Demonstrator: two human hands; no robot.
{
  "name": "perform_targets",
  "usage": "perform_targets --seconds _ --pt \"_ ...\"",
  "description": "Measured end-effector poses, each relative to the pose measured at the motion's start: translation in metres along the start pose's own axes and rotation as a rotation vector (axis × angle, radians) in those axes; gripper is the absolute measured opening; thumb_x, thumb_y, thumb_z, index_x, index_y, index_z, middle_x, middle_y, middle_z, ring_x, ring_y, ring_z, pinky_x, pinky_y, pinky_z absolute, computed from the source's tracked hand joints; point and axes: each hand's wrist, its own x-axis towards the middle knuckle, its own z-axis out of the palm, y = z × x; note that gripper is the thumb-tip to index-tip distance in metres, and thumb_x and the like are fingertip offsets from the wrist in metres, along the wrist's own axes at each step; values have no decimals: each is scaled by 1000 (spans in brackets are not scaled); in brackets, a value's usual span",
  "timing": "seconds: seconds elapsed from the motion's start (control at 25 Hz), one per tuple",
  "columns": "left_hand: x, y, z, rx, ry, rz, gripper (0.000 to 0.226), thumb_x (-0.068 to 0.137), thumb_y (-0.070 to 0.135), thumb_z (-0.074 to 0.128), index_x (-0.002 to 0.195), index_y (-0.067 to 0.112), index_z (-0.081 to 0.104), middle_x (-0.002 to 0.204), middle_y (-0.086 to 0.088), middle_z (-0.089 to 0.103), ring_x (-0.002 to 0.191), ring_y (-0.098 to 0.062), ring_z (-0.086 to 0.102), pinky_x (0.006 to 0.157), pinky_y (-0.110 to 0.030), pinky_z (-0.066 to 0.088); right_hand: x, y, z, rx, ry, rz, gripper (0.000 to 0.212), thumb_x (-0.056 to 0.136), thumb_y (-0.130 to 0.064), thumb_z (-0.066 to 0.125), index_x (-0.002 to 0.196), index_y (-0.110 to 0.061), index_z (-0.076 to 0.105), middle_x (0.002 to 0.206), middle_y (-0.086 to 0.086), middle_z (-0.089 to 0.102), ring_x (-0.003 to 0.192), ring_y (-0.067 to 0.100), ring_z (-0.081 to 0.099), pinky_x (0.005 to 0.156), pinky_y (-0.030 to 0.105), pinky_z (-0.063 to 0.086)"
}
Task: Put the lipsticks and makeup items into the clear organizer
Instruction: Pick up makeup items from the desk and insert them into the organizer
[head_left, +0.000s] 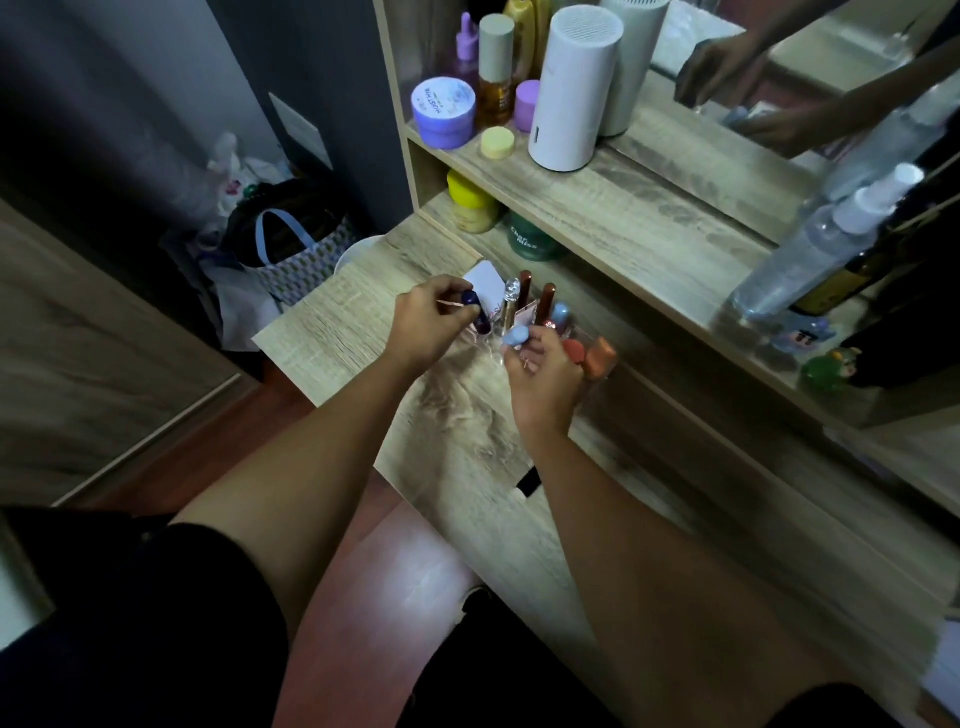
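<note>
The clear organizer (592, 340) stands on the wooden vanity top, hard to see because it is transparent. Several lipsticks stand upright in it, among them a brown tube (547, 300) and a silver-capped one (510, 296). My left hand (434, 325) is at the organizer's left side, fingers closed on a dark blue-capped lip tube (475, 312) held tilted above it. My right hand (543, 371) is at the organizer's near side, holding a light blue item (515, 336). Two orange-red items (589, 356) sit just right of that hand.
A white card (485, 278) lies behind the organizer. The shelf above holds a purple jar (444, 111), a white cylinder (574, 85) and several bottles. A clear spray bottle (815, 249) stands at the right by a mirror. A patterned bag (301, 254) sits on the floor to the left.
</note>
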Motion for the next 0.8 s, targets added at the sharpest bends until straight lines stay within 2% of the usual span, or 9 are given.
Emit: perform_targets --seconds 0.16,0.44,0.6,0.68,0.8 --pt "7 -5 2 29 -57 54 29 76 12 71 104 11 69 99 -10 73 88 -19 69 83 -24 52 1 1 14 24 22 3 26 81 -4 68 106 -9 66 98 14 74 86 23 72 78 37 60" --pt "15 -10 1 12 -128 79 28 74 12 72 101 16 70 94 -7 74 81 -14 70 75 -17 52 2 0 23 -28 45 23 28 82 -7 69 109 -12 66 104 10 73 88 19 71 75 25 54" --pt "14 -13 3 11 -189 99 30 73 7 73 102 12 67 91 -10 73 77 -13 67 83 -24 53 -1 -2 25 -55 55 26 32 84 -10 67 116 -11 64 110 9 72 92 19 70 72 12 47" --pt "13 -13 4 39 -226 134 27 72 4 74 98 9 68 90 -13 74 74 -11 64 82 -23 53 -3 -3 25 -50 67 14 31 84 -9 67 115 -9 65 108 11 73 91 21 71 72 14 46" --pt "13 -13 4 95 -272 179 29 72 4 74 101 7 69 93 -14 74 82 -18 68 85 -27 55 -7 -2 24 -68 82 12 29 84 -10 68 113 -10 66 103 13 74 89 23 71 71 17 45"
